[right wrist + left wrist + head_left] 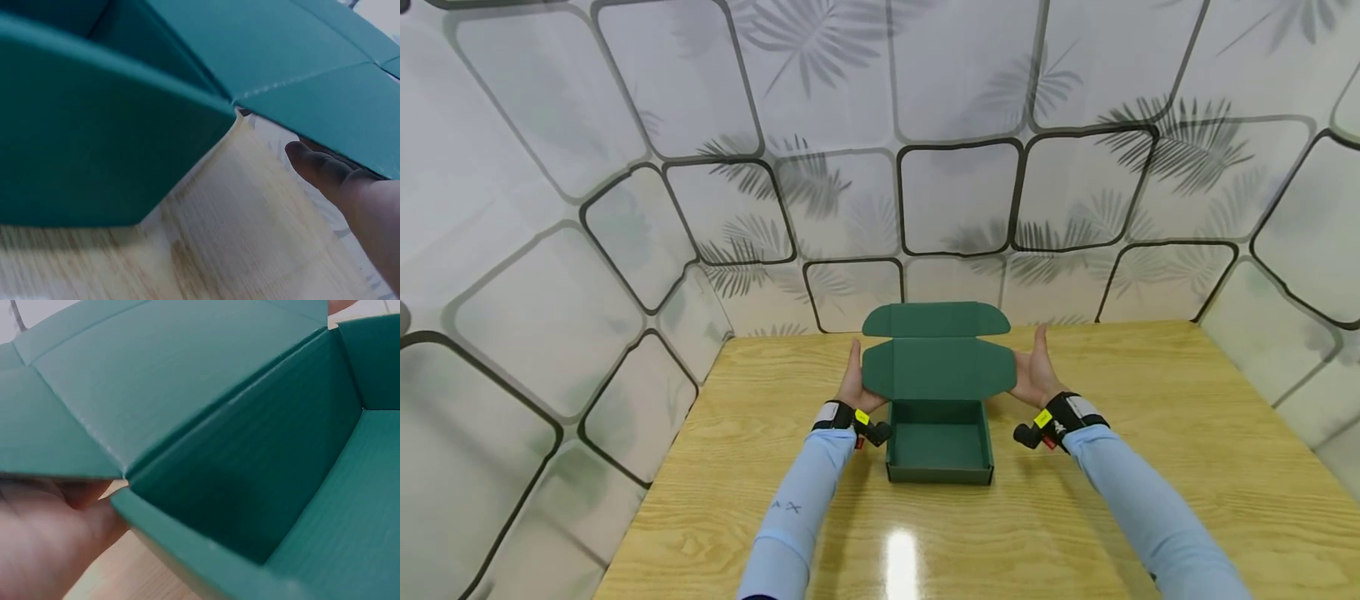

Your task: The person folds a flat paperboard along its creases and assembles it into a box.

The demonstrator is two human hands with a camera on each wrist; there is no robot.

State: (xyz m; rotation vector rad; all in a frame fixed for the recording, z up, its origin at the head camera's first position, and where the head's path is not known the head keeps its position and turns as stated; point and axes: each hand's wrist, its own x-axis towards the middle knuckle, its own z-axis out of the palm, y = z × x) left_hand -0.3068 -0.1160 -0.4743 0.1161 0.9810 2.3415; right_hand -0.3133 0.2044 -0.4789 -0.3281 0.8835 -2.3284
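Note:
A green cardboard box (940, 477) sits on the table with its lid (953, 367) swung up and back, its inside bare. My left hand (853, 387) lies behind and under the lid's left side flap (877, 370), thumb pointing up. On the other side my right hand (1036, 379) reaches behind the right side flap (997, 368), its thumb raised too. The right wrist view has the right fingers (319, 164) extended beneath that flap. In the left wrist view the left hand (50, 537) is below its flap, close to the box's back corner; some fingertips are hidden.
The wooden table (760, 383) carries the box near its middle. A patterned cloth wall (955, 200) rises behind the table and along both sides. Wrist cameras (878, 432) are strapped on both wrists, near the box sides.

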